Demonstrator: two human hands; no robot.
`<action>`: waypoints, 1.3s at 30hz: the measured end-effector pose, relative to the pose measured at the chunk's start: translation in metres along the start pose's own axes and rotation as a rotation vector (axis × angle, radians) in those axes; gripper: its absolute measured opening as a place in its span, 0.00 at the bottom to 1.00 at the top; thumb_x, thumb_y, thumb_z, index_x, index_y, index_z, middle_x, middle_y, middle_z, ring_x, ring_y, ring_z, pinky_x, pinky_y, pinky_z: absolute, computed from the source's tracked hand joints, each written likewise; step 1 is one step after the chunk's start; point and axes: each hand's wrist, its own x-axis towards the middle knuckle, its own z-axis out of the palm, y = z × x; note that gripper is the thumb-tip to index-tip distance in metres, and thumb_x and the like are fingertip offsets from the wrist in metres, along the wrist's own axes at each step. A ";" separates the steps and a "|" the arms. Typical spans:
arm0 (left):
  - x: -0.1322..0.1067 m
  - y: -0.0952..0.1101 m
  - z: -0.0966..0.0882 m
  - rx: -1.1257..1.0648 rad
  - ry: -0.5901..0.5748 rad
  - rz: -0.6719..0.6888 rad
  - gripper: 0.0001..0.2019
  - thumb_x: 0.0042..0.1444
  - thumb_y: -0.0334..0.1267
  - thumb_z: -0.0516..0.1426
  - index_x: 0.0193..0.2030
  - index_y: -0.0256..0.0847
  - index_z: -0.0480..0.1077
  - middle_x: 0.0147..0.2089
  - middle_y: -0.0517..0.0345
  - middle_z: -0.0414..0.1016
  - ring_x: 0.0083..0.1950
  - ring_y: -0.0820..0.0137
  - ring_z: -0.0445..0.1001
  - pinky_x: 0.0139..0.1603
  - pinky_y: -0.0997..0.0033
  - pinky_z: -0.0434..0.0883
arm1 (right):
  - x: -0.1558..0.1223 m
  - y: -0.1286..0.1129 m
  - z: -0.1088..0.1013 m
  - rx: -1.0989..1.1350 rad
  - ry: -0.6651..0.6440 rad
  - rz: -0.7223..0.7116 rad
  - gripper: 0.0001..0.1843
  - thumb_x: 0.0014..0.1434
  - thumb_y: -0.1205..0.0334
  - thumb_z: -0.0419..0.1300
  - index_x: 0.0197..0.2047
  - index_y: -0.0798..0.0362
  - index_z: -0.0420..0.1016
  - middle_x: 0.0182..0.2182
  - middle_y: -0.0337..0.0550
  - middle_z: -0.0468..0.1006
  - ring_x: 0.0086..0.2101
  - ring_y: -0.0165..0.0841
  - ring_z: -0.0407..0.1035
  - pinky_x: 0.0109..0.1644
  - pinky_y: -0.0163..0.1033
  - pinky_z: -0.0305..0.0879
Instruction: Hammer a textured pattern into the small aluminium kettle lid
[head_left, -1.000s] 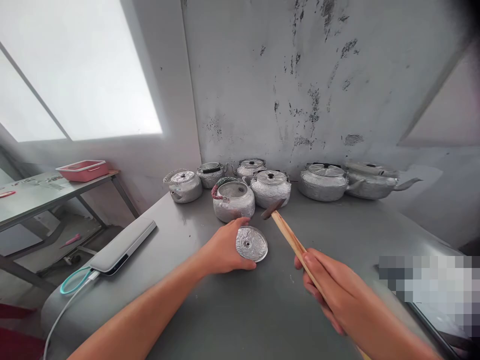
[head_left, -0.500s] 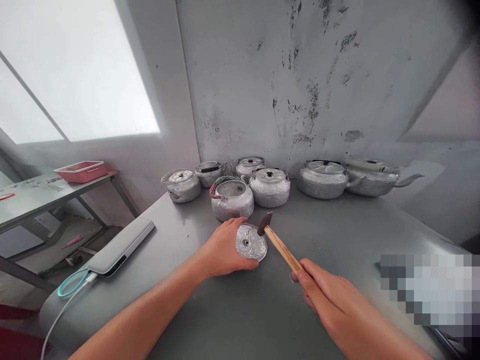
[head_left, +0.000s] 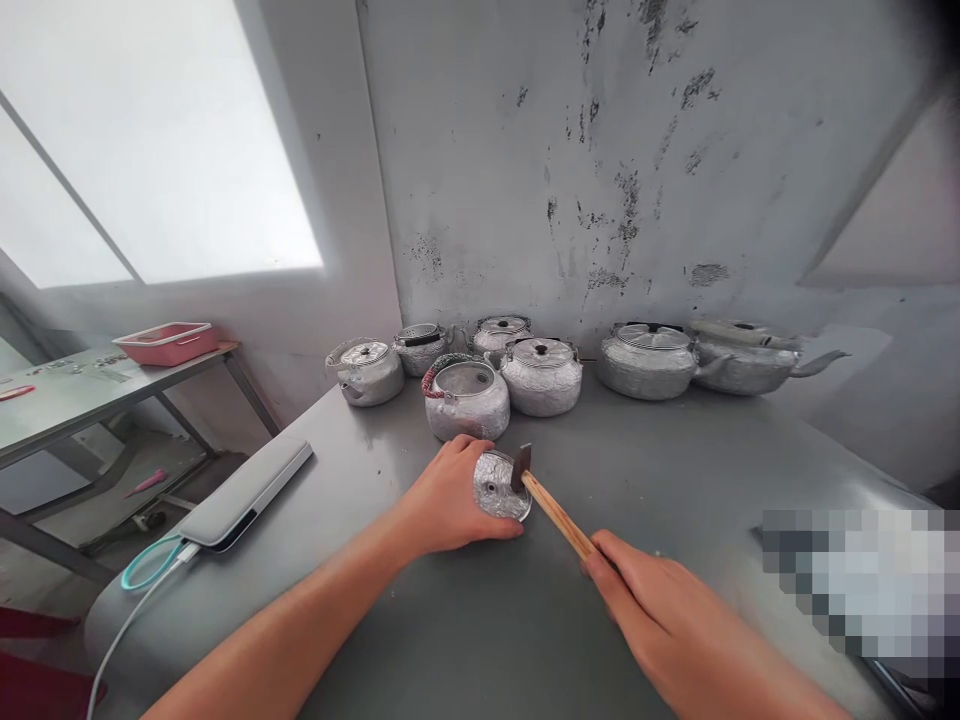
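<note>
My left hand (head_left: 457, 497) grips a round silver kettle lid (head_left: 495, 484) by its edge, thumb at the near side and fingers at the far side. The lid has a crinkled surface and a small hole near its middle. In my right hand (head_left: 645, 580) is a hammer (head_left: 556, 512) with a pale wooden handle and a dark metal head. The hammer head is at the lid's right part; whether it touches cannot be made out. Just behind my left hand stands a lidless kettle (head_left: 469, 408) with a red and dark wrapped handle.
Several dented silver kettles, among them a lidded one (head_left: 541, 375) and a wide one (head_left: 649, 360), line the table's back by the stained wall (head_left: 480, 200). A grey power bank (head_left: 247, 495) with a cable lies left. Another table (head_left: 45, 425) bears a pink basket (head_left: 166, 347).
The hammer head has come down and slightly left onto or close above the lid's right part. My right hand has shifted a little left; my left hand keeps its grip.
</note>
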 end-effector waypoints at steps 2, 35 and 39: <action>0.000 -0.001 0.000 0.008 -0.004 0.010 0.45 0.40 0.57 0.68 0.65 0.45 0.63 0.61 0.50 0.67 0.63 0.52 0.67 0.65 0.57 0.65 | 0.001 -0.005 -0.003 -0.034 -0.013 -0.018 0.22 0.71 0.59 0.40 0.27 0.46 0.65 0.22 0.39 0.75 0.21 0.34 0.67 0.25 0.38 0.56; 0.002 -0.002 -0.002 0.040 -0.039 -0.036 0.44 0.39 0.61 0.66 0.65 0.47 0.65 0.58 0.52 0.69 0.59 0.53 0.71 0.62 0.57 0.68 | -0.001 -0.012 0.002 -0.322 -0.106 0.048 0.19 0.71 0.53 0.34 0.36 0.43 0.61 0.25 0.38 0.78 0.25 0.44 0.72 0.27 0.42 0.45; 0.002 -0.002 -0.002 0.033 -0.038 -0.038 0.43 0.40 0.60 0.66 0.64 0.49 0.66 0.58 0.53 0.69 0.59 0.53 0.70 0.61 0.57 0.69 | -0.002 -0.010 0.003 -0.298 -0.118 0.047 0.18 0.71 0.52 0.36 0.36 0.43 0.62 0.24 0.38 0.77 0.23 0.42 0.70 0.27 0.41 0.45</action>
